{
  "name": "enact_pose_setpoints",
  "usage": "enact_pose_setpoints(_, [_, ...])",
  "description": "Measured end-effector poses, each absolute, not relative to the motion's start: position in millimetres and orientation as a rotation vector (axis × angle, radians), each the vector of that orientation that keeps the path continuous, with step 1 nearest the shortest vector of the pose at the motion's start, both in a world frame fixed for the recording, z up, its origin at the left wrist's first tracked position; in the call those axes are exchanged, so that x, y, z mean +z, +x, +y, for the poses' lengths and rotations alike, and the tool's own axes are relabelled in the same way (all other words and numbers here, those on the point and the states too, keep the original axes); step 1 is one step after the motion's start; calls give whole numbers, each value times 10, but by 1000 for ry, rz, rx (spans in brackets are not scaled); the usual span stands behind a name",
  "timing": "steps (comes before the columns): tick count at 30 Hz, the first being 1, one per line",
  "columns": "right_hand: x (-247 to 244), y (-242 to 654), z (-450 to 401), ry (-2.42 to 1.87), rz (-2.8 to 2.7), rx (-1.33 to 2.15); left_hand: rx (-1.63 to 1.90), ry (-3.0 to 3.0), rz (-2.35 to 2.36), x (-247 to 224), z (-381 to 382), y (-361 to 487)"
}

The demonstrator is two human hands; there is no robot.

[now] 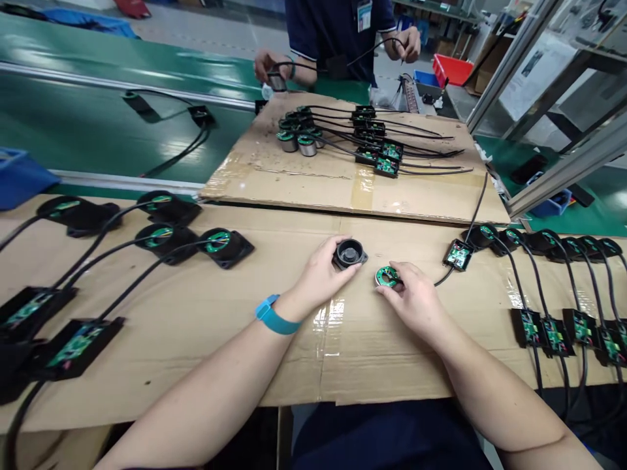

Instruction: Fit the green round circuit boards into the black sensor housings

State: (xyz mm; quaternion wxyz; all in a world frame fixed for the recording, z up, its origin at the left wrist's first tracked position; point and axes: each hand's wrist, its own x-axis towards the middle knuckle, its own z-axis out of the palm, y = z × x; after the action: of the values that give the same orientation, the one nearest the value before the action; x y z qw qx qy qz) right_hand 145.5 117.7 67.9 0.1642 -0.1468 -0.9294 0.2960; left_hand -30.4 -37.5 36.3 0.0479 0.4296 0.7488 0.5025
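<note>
My left hand (321, 271), with a teal band at the wrist, is closed around a round black plastic housing (351, 253) whose open top faces up. To the right of it, my right hand (414, 297) pinches a round motor part with a green ring-shaped circuit board (386, 276) on top. A black cable runs from under my right fingers to a small black box with a green board (458, 254). The two held parts are a short gap apart, just above or on the cardboard; I cannot tell which.
Finished-looking black housings (228, 247) with cables lie on the left. More cabled units (529, 326) line the right side. Across from me, a cardboard sheet (294, 186) bears several metal motors with cables. A co-worker (333, 32) stands behind it, holding a cabled part.
</note>
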Motion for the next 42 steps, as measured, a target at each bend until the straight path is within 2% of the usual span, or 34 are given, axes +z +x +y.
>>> enact_pose_setpoints(10, [907, 1508, 1072, -267, -2239, 821, 1542, 1569, 2158, 432, -330, -139])
enact_pose_setpoints(17, [838, 1364, 977, -85, -2263, 733, 1480, 1801, 2149, 469, -320, -59])
enact_pose_setpoints(42, [832, 1275, 923, -90, -2411, 576, 1538, 1690, 2165, 444, -292, -48])
